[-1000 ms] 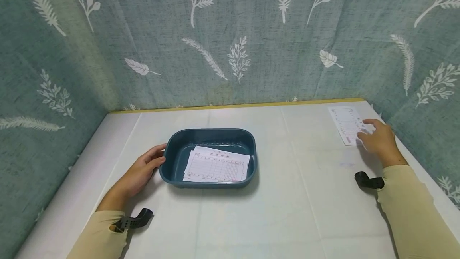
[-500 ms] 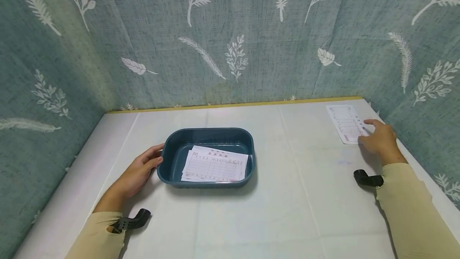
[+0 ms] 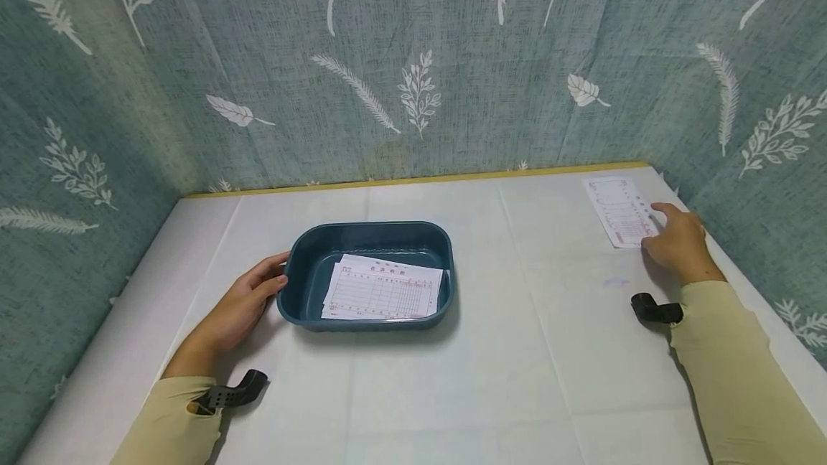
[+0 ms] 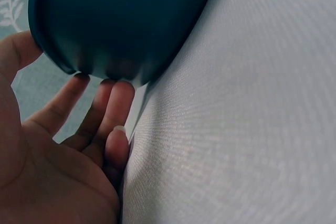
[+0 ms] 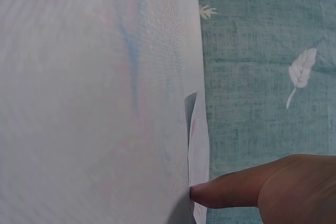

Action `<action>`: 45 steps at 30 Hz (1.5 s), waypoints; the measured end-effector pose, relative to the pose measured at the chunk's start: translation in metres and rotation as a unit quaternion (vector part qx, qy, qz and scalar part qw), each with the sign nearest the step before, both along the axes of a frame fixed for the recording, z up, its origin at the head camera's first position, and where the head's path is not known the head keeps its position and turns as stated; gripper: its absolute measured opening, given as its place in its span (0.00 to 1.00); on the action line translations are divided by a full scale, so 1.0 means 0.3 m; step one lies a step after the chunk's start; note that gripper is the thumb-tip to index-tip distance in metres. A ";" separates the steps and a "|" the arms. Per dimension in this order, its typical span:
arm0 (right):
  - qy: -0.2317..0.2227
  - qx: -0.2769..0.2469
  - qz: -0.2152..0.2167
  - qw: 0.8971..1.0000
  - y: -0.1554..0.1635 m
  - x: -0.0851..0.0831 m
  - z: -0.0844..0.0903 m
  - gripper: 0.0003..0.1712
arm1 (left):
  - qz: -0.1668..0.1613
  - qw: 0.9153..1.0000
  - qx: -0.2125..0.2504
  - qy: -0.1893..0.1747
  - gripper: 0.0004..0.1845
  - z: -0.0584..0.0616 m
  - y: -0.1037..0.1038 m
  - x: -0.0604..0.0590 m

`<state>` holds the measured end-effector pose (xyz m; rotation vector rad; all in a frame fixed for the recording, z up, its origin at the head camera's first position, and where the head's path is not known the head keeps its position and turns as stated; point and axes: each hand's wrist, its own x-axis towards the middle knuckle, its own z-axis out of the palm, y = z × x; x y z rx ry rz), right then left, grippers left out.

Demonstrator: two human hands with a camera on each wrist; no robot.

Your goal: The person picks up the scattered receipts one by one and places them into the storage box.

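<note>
Right hand point(image 3: 675, 242) has drawn back slightly toward 5 o'clock along the loose form point(image 3: 622, 209); a second ago its fingers covered the form's near corner, now only the fingertips rest at its near right edge, more of the sheet exposed; right wrist view shows one fingertip point(image 5: 202, 194) against the paper edge, which stands raised off the bench point(image 3: 530, 350); overall change is slight.

A: We thought the teal tray point(image 3: 293, 293) looked like smooth plastic with a slight sheen, and the forms point(image 3: 381, 290) in it were thin matt paper.

B: Same here. We saw the table cover point(image 3: 517, 350) as matt woven cloth, the loose sheet point(image 3: 620, 210) as paper, and the wall fabric point(image 3: 452, 56) as coarse weave.
</note>
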<state>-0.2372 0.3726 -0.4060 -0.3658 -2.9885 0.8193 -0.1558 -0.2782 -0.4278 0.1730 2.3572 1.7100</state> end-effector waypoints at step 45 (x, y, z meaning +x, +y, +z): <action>0.016 -0.054 0.021 0.998 -0.114 -0.021 0.046 0.41 | 0.009 1.000 -0.017 -0.014 0.32 0.007 0.004 0.001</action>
